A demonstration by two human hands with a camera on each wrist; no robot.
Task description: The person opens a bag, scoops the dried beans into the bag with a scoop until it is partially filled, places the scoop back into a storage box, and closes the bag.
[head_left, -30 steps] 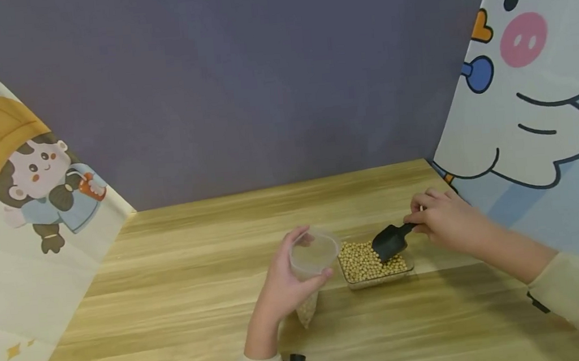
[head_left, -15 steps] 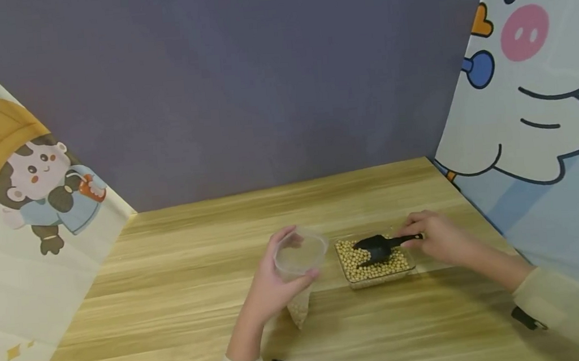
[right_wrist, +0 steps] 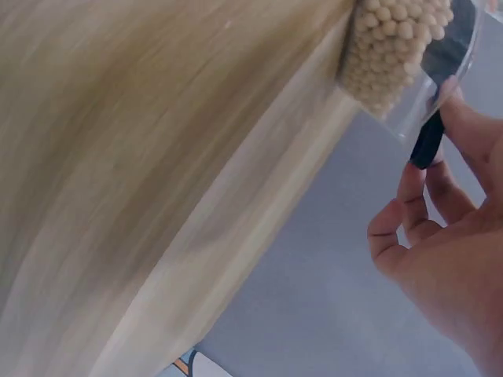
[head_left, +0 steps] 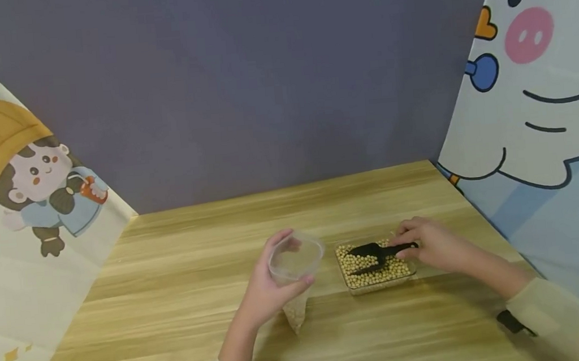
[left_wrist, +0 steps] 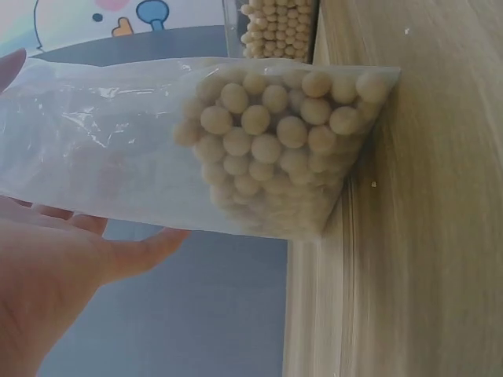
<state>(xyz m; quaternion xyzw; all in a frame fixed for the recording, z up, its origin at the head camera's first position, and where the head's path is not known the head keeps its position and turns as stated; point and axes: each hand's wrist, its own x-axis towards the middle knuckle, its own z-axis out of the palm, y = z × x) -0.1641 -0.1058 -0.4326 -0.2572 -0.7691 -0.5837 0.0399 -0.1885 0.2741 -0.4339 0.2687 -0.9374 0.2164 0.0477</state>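
1 desk [head_left: 200, 278], wood-grained, bearing the stock below.

1 tub [head_left: 379, 288], clear, right of the desk's middle, nearer its right edge than its left, well short of the far edge; filled with pale round beans [head_left: 346, 266].

1 scoop [head_left: 381, 252], black; blade sunk in the tub's beans, some lying in it; handle pinched between thumb and fingers of the right hand [head_left: 427, 244].

1 bag [left_wrist: 189, 149], clear, beans in its lower part, left of the tub; mouth gripped by the left hand [head_left: 269, 288], thumb spread well apart from the fingers. Whether its base touches the desk, I cannot tell from my feeds.

Step in hand, as I judge it from here: loading the scoop. Next move, I reckon, calls for raising it level, clear of the tub's rim, then leftward to the bag's mouth; a tilt could shed beans.
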